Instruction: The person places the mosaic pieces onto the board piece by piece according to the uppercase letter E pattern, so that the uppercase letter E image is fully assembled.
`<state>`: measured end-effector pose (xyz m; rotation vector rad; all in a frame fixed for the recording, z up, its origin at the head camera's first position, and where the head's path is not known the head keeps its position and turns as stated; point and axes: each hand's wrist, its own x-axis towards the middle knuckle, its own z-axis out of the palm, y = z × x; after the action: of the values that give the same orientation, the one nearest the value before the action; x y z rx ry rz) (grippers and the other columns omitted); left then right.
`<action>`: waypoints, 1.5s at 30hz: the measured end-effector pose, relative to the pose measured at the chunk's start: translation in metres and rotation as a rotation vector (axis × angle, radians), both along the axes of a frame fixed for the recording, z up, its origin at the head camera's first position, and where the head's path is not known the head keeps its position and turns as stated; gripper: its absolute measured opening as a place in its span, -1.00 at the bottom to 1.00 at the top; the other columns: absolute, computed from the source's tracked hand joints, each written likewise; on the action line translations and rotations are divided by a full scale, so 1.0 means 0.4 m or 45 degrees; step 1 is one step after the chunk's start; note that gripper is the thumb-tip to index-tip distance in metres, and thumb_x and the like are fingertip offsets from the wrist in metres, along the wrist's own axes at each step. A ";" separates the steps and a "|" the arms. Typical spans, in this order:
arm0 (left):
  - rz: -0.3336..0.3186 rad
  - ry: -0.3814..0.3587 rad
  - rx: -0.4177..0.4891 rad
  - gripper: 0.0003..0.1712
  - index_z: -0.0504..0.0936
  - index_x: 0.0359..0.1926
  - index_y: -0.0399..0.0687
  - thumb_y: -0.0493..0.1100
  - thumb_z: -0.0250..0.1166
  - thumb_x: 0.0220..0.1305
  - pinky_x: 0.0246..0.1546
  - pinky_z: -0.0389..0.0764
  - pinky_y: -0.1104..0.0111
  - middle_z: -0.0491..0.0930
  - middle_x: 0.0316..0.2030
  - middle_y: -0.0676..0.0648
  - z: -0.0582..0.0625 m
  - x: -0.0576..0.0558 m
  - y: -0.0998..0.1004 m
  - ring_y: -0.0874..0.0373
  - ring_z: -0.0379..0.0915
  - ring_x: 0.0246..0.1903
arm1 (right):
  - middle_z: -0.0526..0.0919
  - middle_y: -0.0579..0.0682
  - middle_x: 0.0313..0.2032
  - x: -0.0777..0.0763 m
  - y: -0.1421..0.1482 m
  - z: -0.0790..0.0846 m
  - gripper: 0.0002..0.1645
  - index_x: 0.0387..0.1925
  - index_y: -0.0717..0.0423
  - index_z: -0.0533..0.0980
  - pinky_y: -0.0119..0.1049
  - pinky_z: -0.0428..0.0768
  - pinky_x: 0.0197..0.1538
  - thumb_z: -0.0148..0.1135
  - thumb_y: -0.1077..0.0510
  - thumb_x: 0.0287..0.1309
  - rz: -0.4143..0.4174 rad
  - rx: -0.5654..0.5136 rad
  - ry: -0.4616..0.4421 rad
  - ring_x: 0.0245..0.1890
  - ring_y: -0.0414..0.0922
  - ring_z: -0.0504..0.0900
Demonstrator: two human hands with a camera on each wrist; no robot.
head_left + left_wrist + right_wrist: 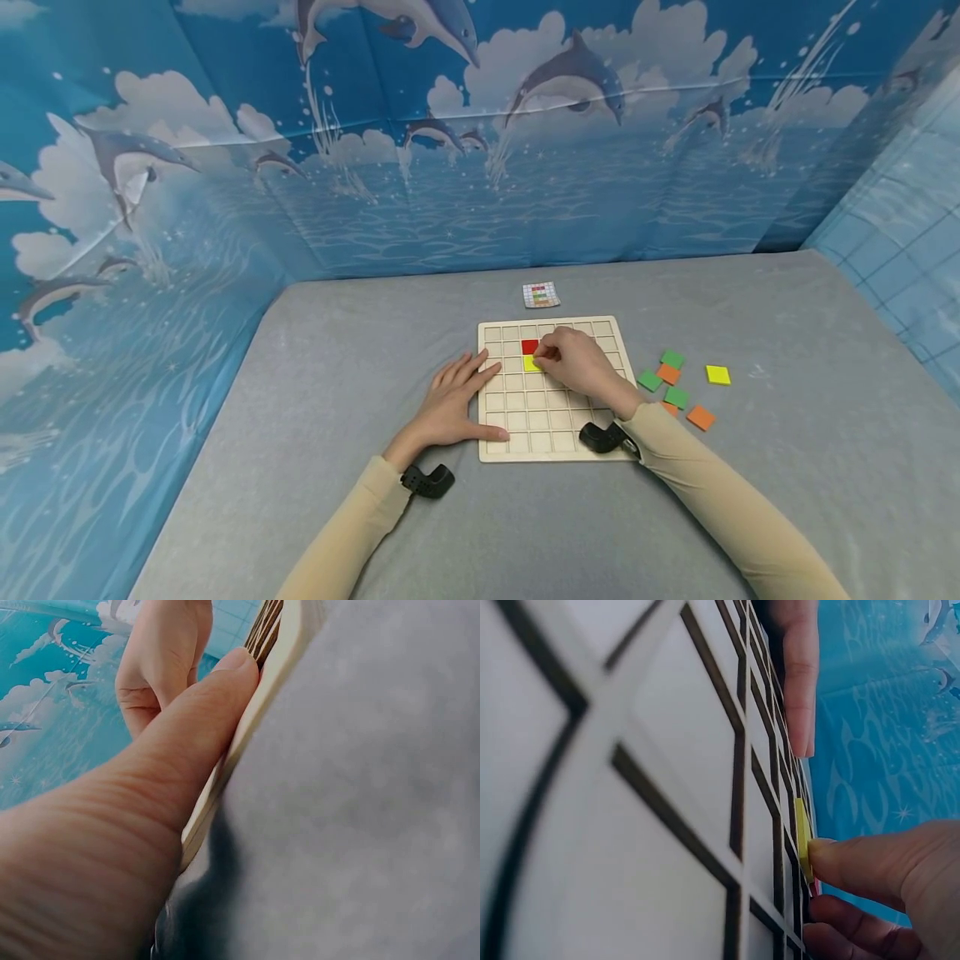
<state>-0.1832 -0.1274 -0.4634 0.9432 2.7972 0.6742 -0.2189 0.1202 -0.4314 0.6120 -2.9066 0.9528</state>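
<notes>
A wooden grid board (528,446) lies on the grey-covered table. My left hand (448,408) rests along its left edge with the fingers spread; the thumb lies over the lower left corner, and the left wrist view shows that thumb (202,712) on the rim. With bent fingers, my right hand (579,362) pinches a yellow square tile (529,363) at the upper middle cells. In the right wrist view the thumb presses on the yellow tile (803,836), which stands slightly proud of the grid. Directly above it on the board sits a red tile (529,347).
Right of the board lie several loose green tiles (672,359) and orange tiles (701,417), some overlapping, and one separate yellow tile (717,375). A small pattern card (541,294) lies behind the board. A blue dolphin-print curtain (465,200) hangs at the table's back.
</notes>
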 end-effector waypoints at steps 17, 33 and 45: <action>0.001 -0.014 0.016 0.17 0.05 0.48 0.13 0.39 0.37 -0.06 0.31 -0.20 0.01 -0.19 0.48 -0.02 0.001 0.001 0.001 -0.01 -0.40 0.43 | 0.58 -0.05 -0.28 0.048 0.073 0.004 -0.80 -0.15 0.19 0.63 -0.19 0.52 -0.22 0.28 0.25 0.17 0.215 -0.186 -0.009 -0.32 -0.13 0.54; -0.011 0.003 0.029 0.18 0.05 0.49 0.12 0.39 0.38 -0.08 0.31 -0.21 0.02 -0.19 0.48 -0.02 -0.005 -0.002 -0.004 0.00 -0.41 0.43 | 0.53 0.05 -0.26 0.095 0.274 0.048 -0.66 -0.12 0.22 0.60 -0.21 0.42 -0.39 0.32 0.06 0.17 -0.024 -0.008 -0.134 -0.40 -0.09 0.44; -0.021 0.002 0.036 0.18 0.05 0.49 0.11 0.37 0.38 -0.07 0.31 -0.21 0.00 -0.18 0.48 -0.04 -0.003 0.001 -0.003 -0.02 -0.40 0.43 | 0.42 -0.04 -0.42 0.119 0.339 0.015 -0.53 -0.21 0.21 0.58 -0.23 0.30 -0.38 0.43 -0.08 0.01 -0.067 0.078 -0.152 -0.41 -0.10 0.32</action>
<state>-0.1826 -0.1287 -0.4644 0.9710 2.7854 0.7134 -0.1713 0.2556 -0.4256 0.4948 -3.0499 0.9286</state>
